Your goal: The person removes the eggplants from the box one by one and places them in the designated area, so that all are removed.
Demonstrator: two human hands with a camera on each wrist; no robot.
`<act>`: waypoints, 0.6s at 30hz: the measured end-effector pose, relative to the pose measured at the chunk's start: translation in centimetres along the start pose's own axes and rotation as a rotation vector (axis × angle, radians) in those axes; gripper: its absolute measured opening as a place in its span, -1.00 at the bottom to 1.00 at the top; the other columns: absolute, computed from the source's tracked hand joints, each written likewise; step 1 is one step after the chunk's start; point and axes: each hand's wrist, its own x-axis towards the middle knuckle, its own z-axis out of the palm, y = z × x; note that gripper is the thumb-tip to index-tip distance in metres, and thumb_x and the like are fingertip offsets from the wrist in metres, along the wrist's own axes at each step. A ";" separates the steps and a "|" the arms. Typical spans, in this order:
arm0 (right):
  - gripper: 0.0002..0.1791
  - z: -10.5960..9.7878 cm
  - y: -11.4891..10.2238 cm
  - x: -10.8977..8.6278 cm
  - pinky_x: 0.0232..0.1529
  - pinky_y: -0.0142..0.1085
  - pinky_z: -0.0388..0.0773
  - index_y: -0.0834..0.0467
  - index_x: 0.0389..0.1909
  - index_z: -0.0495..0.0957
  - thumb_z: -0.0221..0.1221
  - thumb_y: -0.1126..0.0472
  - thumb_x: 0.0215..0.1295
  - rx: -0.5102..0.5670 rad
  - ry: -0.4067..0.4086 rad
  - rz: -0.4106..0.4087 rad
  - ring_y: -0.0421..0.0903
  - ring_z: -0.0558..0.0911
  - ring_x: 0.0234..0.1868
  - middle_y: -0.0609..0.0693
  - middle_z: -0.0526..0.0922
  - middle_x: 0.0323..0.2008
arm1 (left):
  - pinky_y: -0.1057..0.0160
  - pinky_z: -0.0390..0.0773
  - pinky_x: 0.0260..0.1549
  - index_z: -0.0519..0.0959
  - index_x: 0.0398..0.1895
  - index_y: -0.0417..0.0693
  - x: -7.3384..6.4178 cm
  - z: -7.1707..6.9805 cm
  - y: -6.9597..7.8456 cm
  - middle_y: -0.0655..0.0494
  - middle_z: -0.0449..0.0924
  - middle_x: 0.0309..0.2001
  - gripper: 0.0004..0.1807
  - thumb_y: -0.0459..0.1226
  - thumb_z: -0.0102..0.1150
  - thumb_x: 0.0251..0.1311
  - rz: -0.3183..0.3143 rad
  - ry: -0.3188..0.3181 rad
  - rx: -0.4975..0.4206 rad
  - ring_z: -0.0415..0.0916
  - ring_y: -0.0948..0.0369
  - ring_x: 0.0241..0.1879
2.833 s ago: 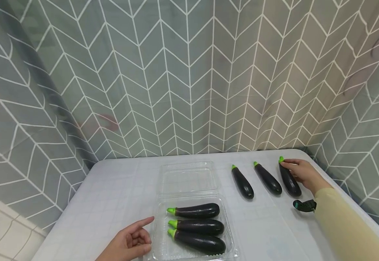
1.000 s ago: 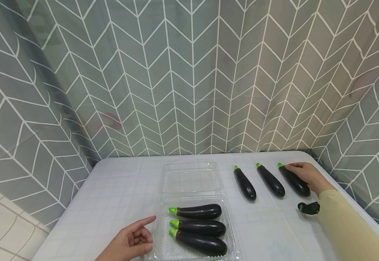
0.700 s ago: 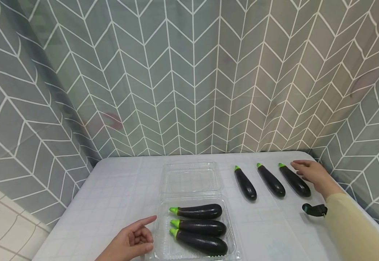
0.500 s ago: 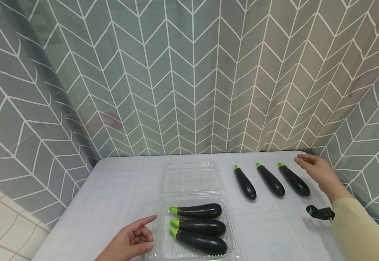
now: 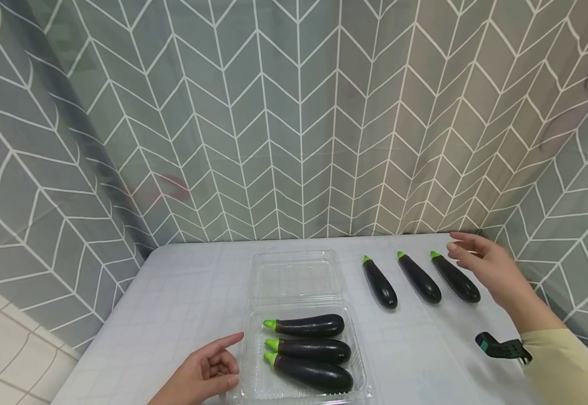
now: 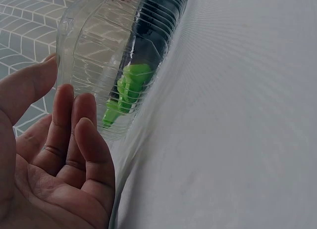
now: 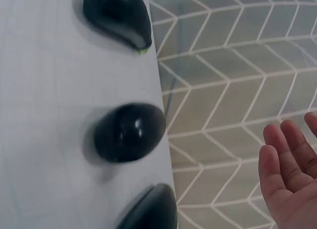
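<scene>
The left hand [image 5: 202, 368], fingers loosely curled and forefinger extended, is at the left wall of a clear container [image 5: 254, 377]; I cannot tell whether it touches. The right hand [image 5: 491, 270] hovers, spread and free, beside three loose eggplants [image 5: 419, 278] on the white table [image 5: 172, 298]. Three packed eggplants [image 5: 314, 351] lie in the container, its lid [image 5: 296, 281] laid back.

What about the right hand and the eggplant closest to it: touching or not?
Apart. The right wrist view shows it: between the right hand and the closest eggplant, patterned curtain is plainly visible.
</scene>
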 end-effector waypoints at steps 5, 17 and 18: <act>-0.27 1.5 -1.6 -0.5 -0.09 -0.61 0.51 0.25 0.58 0.26 0.12 -0.11 0.63 0.014 -0.014 -0.049 -0.63 0.55 -0.09 0.04 0.59 0.19 | 0.38 0.64 -0.20 0.06 0.63 -0.46 0.1 0.1 0.1 0.01 0.63 -0.11 -0.15 -0.36 0.29 0.44 -0.012 0.011 0.005 0.60 0.31 -0.20; -0.35 4.5 -6.8 -1.8 0.01 -0.57 0.56 0.22 0.56 0.32 0.18 0.01 0.61 0.075 -0.112 -0.148 -0.49 0.64 -0.04 0.26 0.57 0.29 | 0.39 0.64 -0.19 0.09 0.63 -0.44 0.0 0.1 0.2 -0.01 0.64 -0.11 -0.16 -0.36 0.29 0.44 -0.019 0.020 0.016 0.60 0.31 -0.21; -0.36 4.7 -7.1 -1.8 0.01 -0.56 0.57 0.22 0.55 0.33 0.19 0.01 0.61 0.080 -0.118 -0.153 -0.48 0.65 -0.03 0.25 0.58 0.28 | 0.39 0.64 -0.19 0.08 0.62 -0.44 0.0 0.1 0.3 -0.02 0.64 -0.11 -0.16 -0.36 0.29 0.44 -0.018 0.019 0.017 0.60 0.30 -0.20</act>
